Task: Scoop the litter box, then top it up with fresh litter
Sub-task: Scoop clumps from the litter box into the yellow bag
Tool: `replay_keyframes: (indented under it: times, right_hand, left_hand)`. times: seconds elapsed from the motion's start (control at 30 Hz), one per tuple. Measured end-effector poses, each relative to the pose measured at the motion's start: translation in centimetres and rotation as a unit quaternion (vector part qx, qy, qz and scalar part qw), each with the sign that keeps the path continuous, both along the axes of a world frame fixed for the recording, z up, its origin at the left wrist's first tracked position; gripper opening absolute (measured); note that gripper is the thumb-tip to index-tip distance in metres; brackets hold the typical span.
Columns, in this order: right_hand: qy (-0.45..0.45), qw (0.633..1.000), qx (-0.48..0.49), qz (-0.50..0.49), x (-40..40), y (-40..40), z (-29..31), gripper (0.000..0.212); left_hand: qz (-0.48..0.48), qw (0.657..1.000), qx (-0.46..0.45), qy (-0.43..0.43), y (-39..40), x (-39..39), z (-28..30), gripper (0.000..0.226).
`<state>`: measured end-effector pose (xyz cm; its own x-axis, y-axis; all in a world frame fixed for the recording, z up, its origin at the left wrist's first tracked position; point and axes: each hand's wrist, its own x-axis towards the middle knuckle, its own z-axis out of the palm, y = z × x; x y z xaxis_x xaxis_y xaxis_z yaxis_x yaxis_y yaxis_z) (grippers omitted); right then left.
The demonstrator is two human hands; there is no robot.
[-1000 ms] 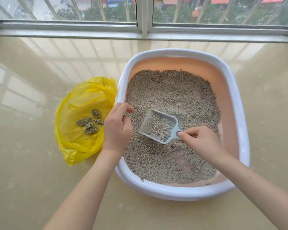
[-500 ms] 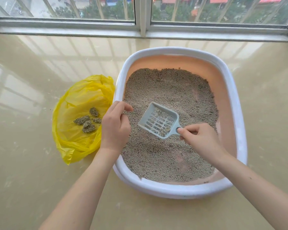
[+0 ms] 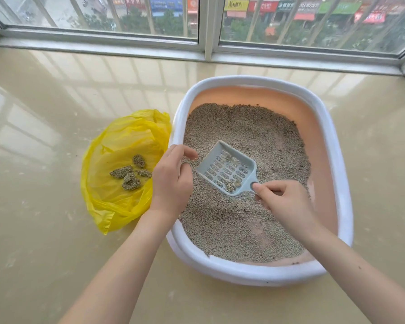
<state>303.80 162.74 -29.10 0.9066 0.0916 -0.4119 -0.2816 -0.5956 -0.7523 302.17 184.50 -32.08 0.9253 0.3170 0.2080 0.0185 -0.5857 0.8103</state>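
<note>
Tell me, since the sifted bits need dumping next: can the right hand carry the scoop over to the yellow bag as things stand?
Probably yes. The right hand grips the scoop, and the yellow bag lies open beside the litter box. Only the left hand, gripping the near rim, sits between them; the scoop must pass over it.

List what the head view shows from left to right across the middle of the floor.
yellow bag with clumps → left hand on the litter box's left rim → scoop → right hand holding the scoop's handle
</note>
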Motion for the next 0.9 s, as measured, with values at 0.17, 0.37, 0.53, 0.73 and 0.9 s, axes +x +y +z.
replay_keyframes:
  times: [0.17,0.37,0.53,0.73,0.9]
  right_hand:
    - [-0.028,1.0,0.006,0.009,0.2,3.1,2.8,0.035]
    - [-0.073,0.995,-0.02,0.072,-0.2,9.2,4.9,0.034]
    - [-0.199,0.954,-0.146,0.168,-0.6,15.5,3.0,0.039]
    - [-0.361,0.806,-0.363,0.298,-0.9,21.2,-0.3,0.035]
    - [-0.391,0.741,-0.429,0.339,-0.9,23.0,-2.0,0.041]
  left_hand:
    - [0.03,0.997,-0.074,-0.003,2.7,-0.4,1.3,0.027]
    - [0.1,0.987,-0.123,0.008,9.2,-2.5,1.9,0.027]
    - [0.145,0.982,-0.121,0.012,13.9,-4.5,1.4,0.028]
    - [0.162,0.978,-0.13,0.026,17.1,-6.2,0.1,0.03]
    - [0.161,0.976,-0.139,0.034,17.7,-7.2,-0.4,0.031]
